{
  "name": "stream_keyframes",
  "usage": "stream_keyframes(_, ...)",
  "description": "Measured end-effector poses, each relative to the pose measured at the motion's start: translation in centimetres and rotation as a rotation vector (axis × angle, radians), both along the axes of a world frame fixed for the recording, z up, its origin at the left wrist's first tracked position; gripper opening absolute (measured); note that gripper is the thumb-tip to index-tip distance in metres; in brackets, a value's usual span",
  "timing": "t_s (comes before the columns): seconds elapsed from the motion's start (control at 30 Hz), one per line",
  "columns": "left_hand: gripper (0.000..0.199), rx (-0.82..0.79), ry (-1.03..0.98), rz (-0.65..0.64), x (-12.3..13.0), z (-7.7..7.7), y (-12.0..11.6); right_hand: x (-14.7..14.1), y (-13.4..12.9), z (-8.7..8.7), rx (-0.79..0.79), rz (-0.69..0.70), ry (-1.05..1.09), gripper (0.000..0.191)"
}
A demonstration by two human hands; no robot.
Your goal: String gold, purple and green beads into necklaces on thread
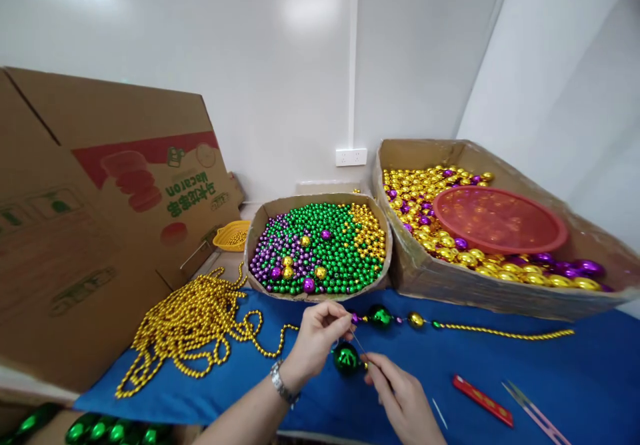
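Left hand (320, 338) higher | right hand (403, 392) lower — both pinching thin strand (359, 344) | green ball (346, 358) between

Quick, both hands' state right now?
Left hand: closed, pinching a thin grey thread-like strand.
Right hand: fingers bent by the strand's lower end; grip can't be told.
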State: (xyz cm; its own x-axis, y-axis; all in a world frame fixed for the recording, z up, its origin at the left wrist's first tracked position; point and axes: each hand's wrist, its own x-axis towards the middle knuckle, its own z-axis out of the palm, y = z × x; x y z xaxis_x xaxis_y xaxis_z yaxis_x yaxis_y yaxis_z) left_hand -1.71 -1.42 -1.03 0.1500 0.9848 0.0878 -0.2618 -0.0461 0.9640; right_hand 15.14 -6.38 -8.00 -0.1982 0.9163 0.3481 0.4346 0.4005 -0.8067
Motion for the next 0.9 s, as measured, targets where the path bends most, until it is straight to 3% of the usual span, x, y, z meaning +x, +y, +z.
stream_keyframes(0.07, 0.021, 0.026, 0.079, -0.018, -0.2, 0.3, 0.0, 0.0, -0.3, -0.3, -0.038, 0.016, 0.042, 0.031)
stream_keyframes(0.13, 0.023, 0.138, 0.282, -0.030, -1.2, 1.1, 0.7, 0.6, -0.5, -0.5, -0.052, -0.017, 0.069, 0.032)
stream_keyframes(0.27, 0.025, 0.538, 0.951, 0.205, -4.4, 2.2, 4.2, 2.0, -0.8, -0.1, -0.107, -0.143, 0.078, 0.035)
stream_keyframes(0.37, 0.022, 0.501, 1.339, 0.217, -6.2, 1.5, 7.0, 2.6, -0.9, 0.1, -0.131, -0.186, 0.072, 0.036)
stream_keyframes(0.47, 0.019, 0.393, 1.407, 0.125, -7.1, 0.4, 8.6, 2.7, -1.0, 0.0, -0.086, -0.186, 0.050, 0.036)
stream_keyframes(0.6, 0.024, 0.387, 1.295, 0.155, -7.0, 0.1, 8.5, 2.8, -1.1, -0.1, 0.030, -0.204, -0.025, 0.033)
stream_keyframes(0.67, 0.029, 0.316, 0.981, 0.143, -6.4, 0.5, 7.5, 2.7, -1.1, 0.0, 0.102, -0.201, -0.060, 0.031)
stream_keyframes(0.8, 0.038, -0.008, 0.115, -0.034, -4.8, 1.2, 4.7, 2.4, -1.4, 0.4, 0.178, -0.164, -0.115, 0.027)
stream_keyframes(0.9, 0.035, -0.152, -0.162, -0.093, -3.8, 1.2, 3.1, 2.3, -1.6, 0.6, 0.209, -0.164, -0.141, 0.027)
